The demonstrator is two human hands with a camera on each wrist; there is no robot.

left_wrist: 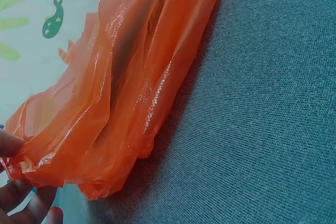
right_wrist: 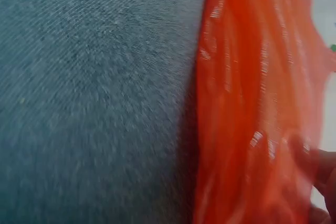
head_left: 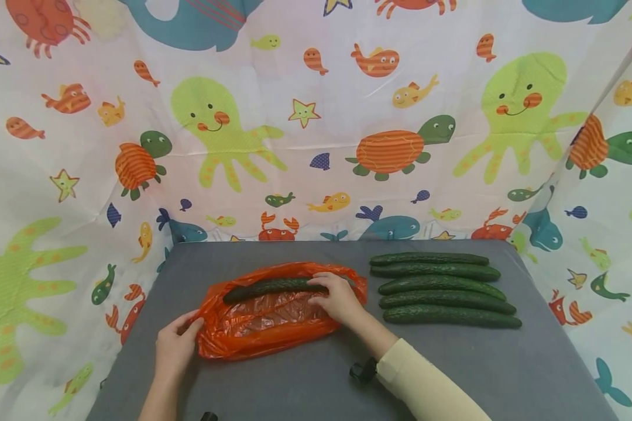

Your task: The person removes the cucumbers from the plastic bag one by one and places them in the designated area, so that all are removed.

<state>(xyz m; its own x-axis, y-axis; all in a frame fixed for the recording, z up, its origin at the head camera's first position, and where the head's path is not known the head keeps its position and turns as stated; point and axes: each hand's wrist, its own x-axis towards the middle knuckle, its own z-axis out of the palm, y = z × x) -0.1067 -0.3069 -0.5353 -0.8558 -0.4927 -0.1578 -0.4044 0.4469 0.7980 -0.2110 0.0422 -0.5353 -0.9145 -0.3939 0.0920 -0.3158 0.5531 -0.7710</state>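
Observation:
An orange plastic bag [head_left: 274, 345] lies spread on the table, its mouth facing up. Inside it rests a dark green cucumber [head_left: 265, 286]. The left hand [head_left: 176, 345] pinches the bag's left end between thumb and fingers; the left wrist view shows those fingers [left_wrist: 37, 203] at the bag's gathered edge. Over the right part of the cucumber, the right hand [head_left: 339, 298] reaches into the bag with curled fingers and holds it. The right wrist view shows mostly the bag's side [right_wrist: 252, 103], with the right hand's fingers partly hidden behind it.
Several more cucumbers [head_left: 447, 298] lie side by side to the right of the bag on the grey table [head_left: 295, 386]. A white curtain [head_left: 305, 193] with printed sea animals hangs behind and at both sides.

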